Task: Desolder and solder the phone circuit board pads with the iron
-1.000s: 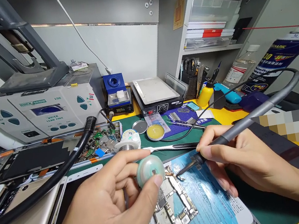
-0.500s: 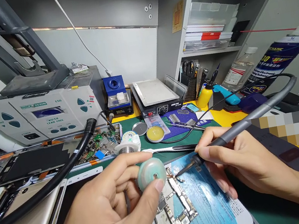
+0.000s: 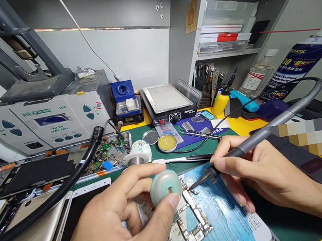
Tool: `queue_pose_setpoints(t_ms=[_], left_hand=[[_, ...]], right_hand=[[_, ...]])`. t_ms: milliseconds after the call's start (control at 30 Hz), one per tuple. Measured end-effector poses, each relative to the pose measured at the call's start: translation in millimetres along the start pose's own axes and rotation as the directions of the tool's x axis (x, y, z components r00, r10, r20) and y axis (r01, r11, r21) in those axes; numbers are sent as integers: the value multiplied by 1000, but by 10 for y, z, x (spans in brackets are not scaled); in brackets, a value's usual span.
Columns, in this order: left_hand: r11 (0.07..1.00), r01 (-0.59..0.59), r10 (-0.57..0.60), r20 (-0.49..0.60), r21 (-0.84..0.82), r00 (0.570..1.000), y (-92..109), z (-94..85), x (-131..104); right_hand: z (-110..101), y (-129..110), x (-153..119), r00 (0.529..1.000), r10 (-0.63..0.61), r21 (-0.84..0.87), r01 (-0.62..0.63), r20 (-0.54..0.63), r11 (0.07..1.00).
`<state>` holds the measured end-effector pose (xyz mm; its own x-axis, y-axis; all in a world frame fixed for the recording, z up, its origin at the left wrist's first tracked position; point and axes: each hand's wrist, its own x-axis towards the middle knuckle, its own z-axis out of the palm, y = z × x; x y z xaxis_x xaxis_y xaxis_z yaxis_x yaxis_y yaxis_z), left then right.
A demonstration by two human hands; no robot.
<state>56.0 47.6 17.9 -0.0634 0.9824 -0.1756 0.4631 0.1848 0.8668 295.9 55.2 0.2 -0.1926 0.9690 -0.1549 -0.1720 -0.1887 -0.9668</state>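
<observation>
My left hand (image 3: pixel 118 218) is closed around a small pale-green spool (image 3: pixel 165 187), thumb on its front face. It looks like a desoldering wick spool; copper-coloured strands show just right of it. Between the fingers of my right hand (image 3: pixel 247 176) is a soldering iron (image 3: pixel 237 151), held like a pen. Its thin tip points left and down, at or very near the upper edge of a phone circuit board (image 3: pixel 195 236). Contact cannot be made out. The board lies on a glossy blue sheet (image 3: pixel 226 216), partly hidden by my left hand and the spool.
Behind my hands are a solder reel (image 3: pixel 138 157), an open tin of yellow paste (image 3: pixel 167 143) and a black-and-white brush (image 3: pixel 192 159). A hot-air station (image 3: pixel 50 122) stands back left, a heating plate (image 3: pixel 168 98) centre back. Phones (image 3: pixel 41 239) lie left; the iron's cable (image 3: pixel 225 116) arcs right.
My left hand has shifted the spool slightly to the right, with a small tilt. The iron and my right hand stay almost in place.
</observation>
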Motion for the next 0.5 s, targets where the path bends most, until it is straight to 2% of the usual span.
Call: queue_pose_setpoints(t_ms=[500], left_hand=[[1000, 2, -1, -23, 22, 1000, -4, 12, 5]], right_hand=[[38, -28, -7, 998, 29, -66, -32, -47, 997]])
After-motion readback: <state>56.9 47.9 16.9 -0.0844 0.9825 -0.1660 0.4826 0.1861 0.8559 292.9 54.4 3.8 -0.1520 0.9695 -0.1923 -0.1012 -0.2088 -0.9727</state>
